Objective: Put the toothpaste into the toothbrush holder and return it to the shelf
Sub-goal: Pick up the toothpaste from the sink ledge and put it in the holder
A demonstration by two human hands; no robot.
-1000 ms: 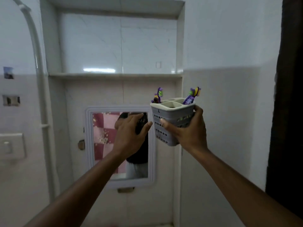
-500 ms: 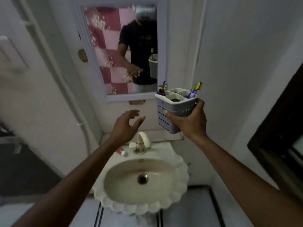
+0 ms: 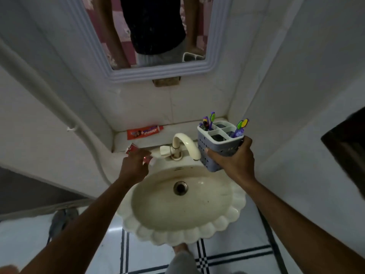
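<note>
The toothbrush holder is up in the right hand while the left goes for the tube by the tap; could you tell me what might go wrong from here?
1. The toothbrush holder hangs tilted over the sink in the right hand; more tilt could drop the toothbrushes into the basin.
2. The left hand is at a small tube on the sink's edge; a loose pinch could let it slide in.
3. A second, longer tube lies on the ledge behind, so the wrong one may get taken.
</note>
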